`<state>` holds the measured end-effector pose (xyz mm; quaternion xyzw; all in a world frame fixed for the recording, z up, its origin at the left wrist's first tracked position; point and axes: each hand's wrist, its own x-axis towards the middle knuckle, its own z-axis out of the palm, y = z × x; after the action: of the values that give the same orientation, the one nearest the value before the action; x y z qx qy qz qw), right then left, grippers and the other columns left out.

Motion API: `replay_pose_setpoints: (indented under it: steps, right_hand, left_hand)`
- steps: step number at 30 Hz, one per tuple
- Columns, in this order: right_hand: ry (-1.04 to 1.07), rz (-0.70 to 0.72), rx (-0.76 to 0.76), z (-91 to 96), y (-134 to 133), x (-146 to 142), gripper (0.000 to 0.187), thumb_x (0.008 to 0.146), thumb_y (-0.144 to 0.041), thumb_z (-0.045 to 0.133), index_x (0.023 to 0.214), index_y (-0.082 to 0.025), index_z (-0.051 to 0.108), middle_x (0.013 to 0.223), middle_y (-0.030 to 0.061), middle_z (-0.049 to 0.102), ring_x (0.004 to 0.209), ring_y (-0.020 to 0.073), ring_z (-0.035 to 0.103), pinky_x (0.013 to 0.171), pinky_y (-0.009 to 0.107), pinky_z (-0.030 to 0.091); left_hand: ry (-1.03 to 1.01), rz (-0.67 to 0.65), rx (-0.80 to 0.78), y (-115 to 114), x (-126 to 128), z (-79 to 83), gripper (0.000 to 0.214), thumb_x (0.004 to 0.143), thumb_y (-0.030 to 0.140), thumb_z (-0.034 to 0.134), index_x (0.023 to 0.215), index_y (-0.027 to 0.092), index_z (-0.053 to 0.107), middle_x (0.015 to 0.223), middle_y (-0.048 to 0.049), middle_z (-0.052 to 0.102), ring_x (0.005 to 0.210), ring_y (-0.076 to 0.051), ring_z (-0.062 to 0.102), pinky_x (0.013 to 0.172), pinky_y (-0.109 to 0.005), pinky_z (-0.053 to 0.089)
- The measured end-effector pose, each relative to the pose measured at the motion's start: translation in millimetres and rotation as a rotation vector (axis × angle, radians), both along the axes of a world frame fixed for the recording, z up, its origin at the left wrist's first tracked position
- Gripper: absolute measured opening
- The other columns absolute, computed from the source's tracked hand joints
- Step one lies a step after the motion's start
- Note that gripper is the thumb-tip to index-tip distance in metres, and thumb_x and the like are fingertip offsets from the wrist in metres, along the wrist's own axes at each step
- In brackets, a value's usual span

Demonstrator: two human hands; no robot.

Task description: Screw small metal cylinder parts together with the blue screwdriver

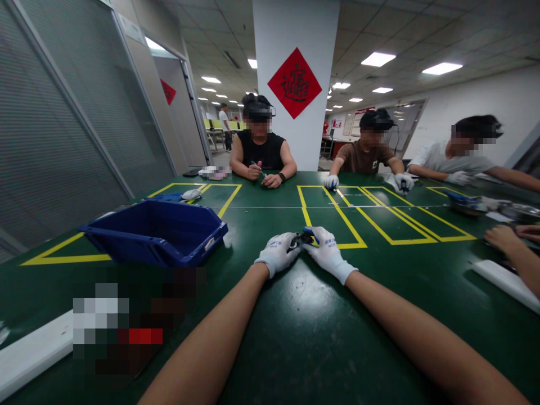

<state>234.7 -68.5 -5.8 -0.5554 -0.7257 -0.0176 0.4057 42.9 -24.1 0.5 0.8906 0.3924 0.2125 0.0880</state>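
Note:
My left hand, in a white glove, is closed around a small dark part in front of me, just over the green table. Facing it, my right hand, gloved the same way, grips a small tool with a blue and yellow handle. The tool's dark front end meets or nearly meets the dark part; contact cannot be made out. Fingers cover much of both things, so their exact kinds stay unclear.
A blue plastic bin stands to the left on the green table, which has yellow tape outlines. White bars lie at left and right. Several people sit across and to the right, some wearing gloves.

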Motion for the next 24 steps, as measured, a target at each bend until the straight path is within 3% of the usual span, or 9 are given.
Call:
replay_pose_setpoints:
  steps: [4,9,15,24]
  right_hand:
    - [-0.148,0.093,-0.032,3.3,-7.4,-6.3,0.050,0.083,-0.033,0.060,0.132,-0.028,0.050,0.118,0.0067,0.057,0.105,0.0217,0.054,0.091,0.038,0.042]
    - [-0.220,0.110,-0.039,5.7,-11.7,-9.6,0.054,0.085,-0.035,0.058,0.137,-0.026,0.045,0.121,0.0087,0.055,0.104,0.0221,0.054,0.089,0.037,0.043]
    - [-0.231,0.102,-0.011,10.2,-14.5,-10.9,0.053,0.082,-0.037,0.061,0.130,-0.019,0.049,0.119,0.0102,0.058,0.105,0.0233,0.054,0.090,0.038,0.042]
    - [-0.248,0.083,-0.034,9.8,-13.4,-7.4,0.048,0.086,-0.042,0.056,0.129,-0.021,0.052,0.118,0.0097,0.059,0.102,0.0219,0.055,0.086,0.035,0.041]
  left_hand:
    - [0.000,0.044,0.042,4.6,-2.4,-3.6,0.038,0.089,0.033,0.044,0.125,0.025,0.050,0.125,-0.0060,0.054,0.113,-0.022,0.052,0.099,-0.036,0.039]
    - [0.060,0.120,0.044,2.7,-3.2,1.4,0.035,0.087,0.027,0.044,0.122,0.026,0.052,0.123,-0.0061,0.053,0.111,-0.023,0.050,0.095,-0.037,0.041]
    - [0.125,0.218,0.055,-1.7,0.4,6.7,0.034,0.088,0.025,0.043,0.119,0.032,0.054,0.117,-0.0056,0.052,0.106,-0.024,0.048,0.092,-0.039,0.040]
    - [0.183,0.237,0.124,-4.0,1.0,14.2,0.042,0.087,0.023,0.045,0.128,0.030,0.048,0.116,-0.0065,0.052,0.105,-0.024,0.047,0.091,-0.038,0.038]
